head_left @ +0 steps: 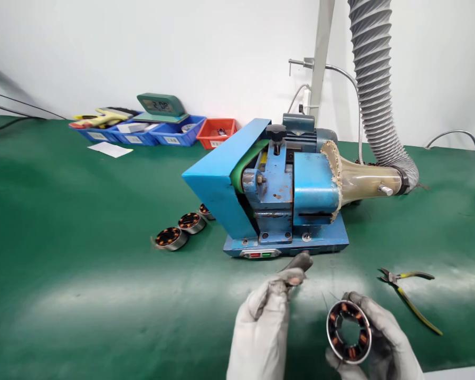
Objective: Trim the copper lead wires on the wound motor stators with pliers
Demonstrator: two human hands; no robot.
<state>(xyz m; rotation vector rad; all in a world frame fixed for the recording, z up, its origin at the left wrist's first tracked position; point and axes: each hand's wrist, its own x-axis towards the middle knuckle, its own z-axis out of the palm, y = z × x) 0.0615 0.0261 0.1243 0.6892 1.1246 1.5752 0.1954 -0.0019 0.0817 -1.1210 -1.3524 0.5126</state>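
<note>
My right hand (386, 330), in a pale glove, grips a motor stator (369, 338), a silver ring with copper windings inside and fine wires sticking out at its upper left. The stator's open face is turned toward me. My left hand (271, 311), gloved too, has darkened fingers stretched out toward the front edge of a blue belt grinder (273, 203); I see nothing held in it. Its thumb tip shows through the glove. To the right of the stator, cutting pliers (406, 293) with yellow-green handles lie spread on the green table.
More stators (170, 238) sit in a row left of the grinder, one partly hidden. A grey duct hose (374, 79) joins the grinder's right side. Blue bins (178, 138), a red bin (216, 133), a green digital clock (161, 104) and white paper (110, 149) are along the wall.
</note>
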